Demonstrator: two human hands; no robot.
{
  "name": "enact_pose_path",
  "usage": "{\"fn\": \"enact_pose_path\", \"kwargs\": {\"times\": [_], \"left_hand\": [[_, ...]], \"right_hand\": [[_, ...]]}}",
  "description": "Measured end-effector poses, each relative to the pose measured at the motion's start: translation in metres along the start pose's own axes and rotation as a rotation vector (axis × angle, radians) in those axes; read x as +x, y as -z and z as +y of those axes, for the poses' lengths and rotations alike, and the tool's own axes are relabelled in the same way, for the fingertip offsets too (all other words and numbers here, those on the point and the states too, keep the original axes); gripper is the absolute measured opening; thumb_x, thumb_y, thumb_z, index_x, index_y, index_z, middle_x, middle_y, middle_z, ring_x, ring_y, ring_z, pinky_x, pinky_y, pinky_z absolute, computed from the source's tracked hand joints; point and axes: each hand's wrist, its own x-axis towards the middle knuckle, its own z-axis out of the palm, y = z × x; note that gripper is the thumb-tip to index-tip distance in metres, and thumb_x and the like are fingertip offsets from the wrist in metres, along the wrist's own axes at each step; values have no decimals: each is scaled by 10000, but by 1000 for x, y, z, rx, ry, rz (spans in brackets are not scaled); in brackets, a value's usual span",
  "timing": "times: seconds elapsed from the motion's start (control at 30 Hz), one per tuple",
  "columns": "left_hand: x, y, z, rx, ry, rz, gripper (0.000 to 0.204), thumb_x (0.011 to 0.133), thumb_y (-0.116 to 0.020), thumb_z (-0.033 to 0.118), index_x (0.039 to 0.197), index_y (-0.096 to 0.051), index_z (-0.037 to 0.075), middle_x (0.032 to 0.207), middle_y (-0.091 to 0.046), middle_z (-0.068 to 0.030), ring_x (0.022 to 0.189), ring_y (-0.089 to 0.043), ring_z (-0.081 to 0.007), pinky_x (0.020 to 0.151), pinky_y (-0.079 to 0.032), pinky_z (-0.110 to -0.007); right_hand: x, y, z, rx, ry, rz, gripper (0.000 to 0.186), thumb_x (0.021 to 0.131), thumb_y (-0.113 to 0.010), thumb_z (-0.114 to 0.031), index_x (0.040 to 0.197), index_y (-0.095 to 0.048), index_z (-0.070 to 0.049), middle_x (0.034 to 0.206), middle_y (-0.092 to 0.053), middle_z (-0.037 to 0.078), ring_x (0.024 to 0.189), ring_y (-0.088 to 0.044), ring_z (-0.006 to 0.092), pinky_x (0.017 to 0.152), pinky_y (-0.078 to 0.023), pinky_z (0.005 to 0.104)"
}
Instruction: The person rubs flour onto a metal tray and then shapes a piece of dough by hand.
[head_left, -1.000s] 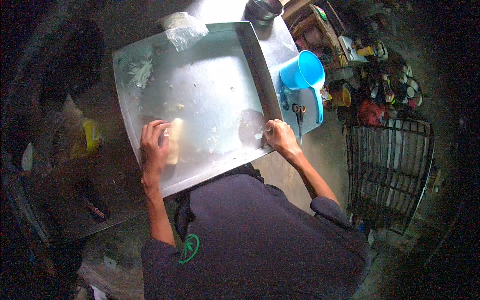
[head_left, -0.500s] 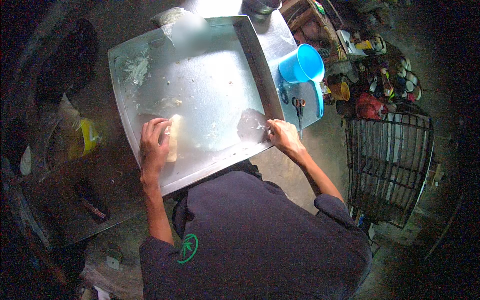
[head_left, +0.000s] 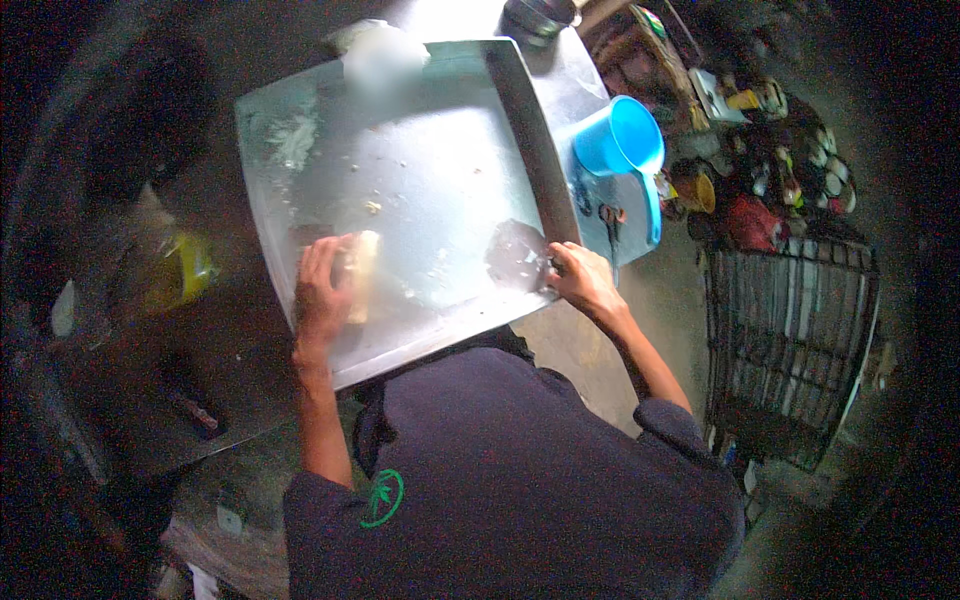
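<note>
A wide, shallow metal tray (head_left: 450,180) lies in front of me, with white powdery smears and small crumbs on its base. Inside its near left part, my left hand (head_left: 325,280) is closed on a pale yellowish oblong block (head_left: 363,275), pressed to the base; its exact kind is unclear. My right hand (head_left: 580,278) grips the tray's right side near the close corner, fingers curled in over the rim. A dark shadow falls on the metal beside those fingers.
Right of the tray are a blue dipper (head_left: 610,140) and scissors (head_left: 614,225). A white bag (head_left: 380,55) sits at the far rim, a dark pot (head_left: 540,18) at the back. A metal rack (head_left: 790,340) stands right; a yellow item (head_left: 185,268) lies left.
The whole view has shifted slightly right and down. Fewer crumbs show just beyond the pale block. Both hands keep nearly the same places on the tray.
</note>
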Motion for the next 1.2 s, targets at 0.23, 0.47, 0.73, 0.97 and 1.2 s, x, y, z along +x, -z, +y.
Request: {"fn": "enact_pose_path", "kwargs": {"times": [0.23, 0.47, 0.73, 0.97, 1.2], "left_hand": [[-4, 4, 22, 92, 93, -11, 526, 799, -748, 159, 1281, -574, 39, 1172, -606, -149, 1098, -568, -347, 971, -455, -429], [-11, -24, 36, 295, 220, -36, 539, 797, -772, 157, 1284, -573, 41, 1147, -549, -153, 1121, -551, -355, 979, -459, -453], [-22, -9, 55, 5, 192, 165, 415, 854, -682, 36, 1263, -612, 27, 1173, -589, -147, 1095, -599, -313, 959, -488, -379], [-25, -11, 76, -775, 421, -32, 352, 1027, -530, 258, 1265, -595, 5, 1119, -632, -78, 1082, -598, -185, 912, -497, -314], [-21, -47, 104, -1346, 606, -108, 409, 1041, -517, 390, 1269, -515, 51, 968, -613, -63, 834, -612, -150, 754, -503, -317]], "right_hand": [[25, 39, -39, 219, -180, 122, 276, 912, -688, -300, 1117, -651, -119, 1024, -684, 119, 897, -686, 329, 778, -546, 430], [64, -3, -109, 428, 245, -2, 281, 929, -695, -255, 1150, -677, -82, 1053, -710, 144, 783, -701, 247, 734, -566, 369], [93, -36, -165, 1262, -60, -373, 604, 988, -604, -441, 1439, -489, -57, 1270, -623, 207, 1103, -631, 263, 864, -542, 388], [109, -36, -170, 1593, 288, -381, 636, 991, -600, -423, 1475, -442, -42, 1412, -543, 154, 1301, -510, 238, 1084, -402, 360], [124, -12, -158, 1290, 246, -464, 651, 956, -562, -589, 1219, -682, -6, 1051, -727, 183, 1023, -668, 244, 904, -511, 384]]}}
